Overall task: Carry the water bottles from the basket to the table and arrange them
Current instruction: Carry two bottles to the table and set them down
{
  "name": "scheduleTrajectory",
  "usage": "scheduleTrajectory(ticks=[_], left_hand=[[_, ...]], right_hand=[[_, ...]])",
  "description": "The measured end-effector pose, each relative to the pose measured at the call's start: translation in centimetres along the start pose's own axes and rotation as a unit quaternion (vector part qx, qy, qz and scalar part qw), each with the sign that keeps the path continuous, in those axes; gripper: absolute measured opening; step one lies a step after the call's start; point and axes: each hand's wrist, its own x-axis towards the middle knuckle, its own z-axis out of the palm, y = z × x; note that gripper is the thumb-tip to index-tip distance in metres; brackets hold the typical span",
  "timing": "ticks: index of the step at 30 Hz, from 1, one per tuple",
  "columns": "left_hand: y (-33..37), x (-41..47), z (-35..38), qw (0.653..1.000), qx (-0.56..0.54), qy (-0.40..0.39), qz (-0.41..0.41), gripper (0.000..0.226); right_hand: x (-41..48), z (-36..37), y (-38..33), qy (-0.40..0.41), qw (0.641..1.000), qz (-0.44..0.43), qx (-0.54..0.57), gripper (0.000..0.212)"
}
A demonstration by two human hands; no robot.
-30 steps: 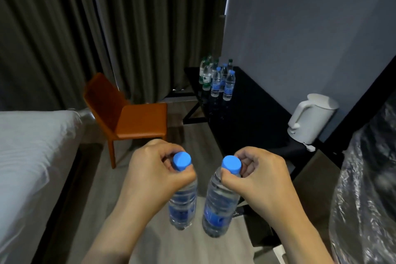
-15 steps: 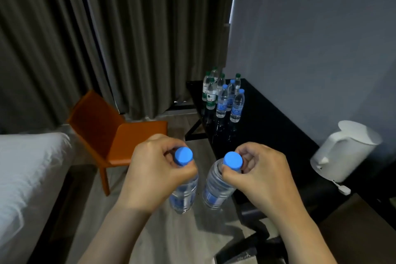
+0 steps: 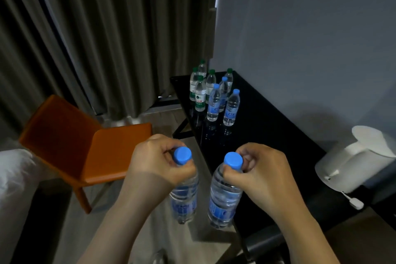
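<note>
Left hand [image 3: 158,165] pinches the first bottle [image 3: 184,201] at its blue-capped neck, hanging just off the black table [image 3: 267,135]; right hand [image 3: 263,178] grips the second bottle [image 3: 222,206] likewise, over the table's near edge; standing bottles [image 3: 214,96] cluster at the table's far end; white kettle [image 3: 351,161] on its near end.

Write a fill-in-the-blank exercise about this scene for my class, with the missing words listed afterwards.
The left hand grips the left bottle and the right hand grips the right bottle; both caps are ___.
The chair is ___.
On the table, the standing blue-capped bottles number ___.
The kettle is ___.
Missing words: blue; orange; three; white.
</note>
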Motion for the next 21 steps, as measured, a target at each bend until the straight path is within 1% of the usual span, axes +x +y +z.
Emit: scheduleTrajectory(ticks=[7,11,14,21], left_hand=[[-4.2,10.4,1.4,0.999,-0.007,-0.045,0.026,0.017],[-6.3,15.6,2.1,0.994,-0.016,-0.095,0.049,0.018],[-8.0,18.8,2.6,0.991,-0.041,-0.119,0.053,0.018],[-11.2,24.5,6.1,0.983,-0.031,-0.172,0.059,0.019]], right_hand=[[8.3,3.2,0.0,0.032,0.999,0.028,-0.017,0.022],[12.5,5.0,0.0,0.041,0.997,0.058,-0.022,0.02],[14.8,6.3,0.3,0.055,0.995,0.077,-0.027,0.019],[19.4,8.4,2.3,0.04,0.989,0.131,-0.049,0.019]])
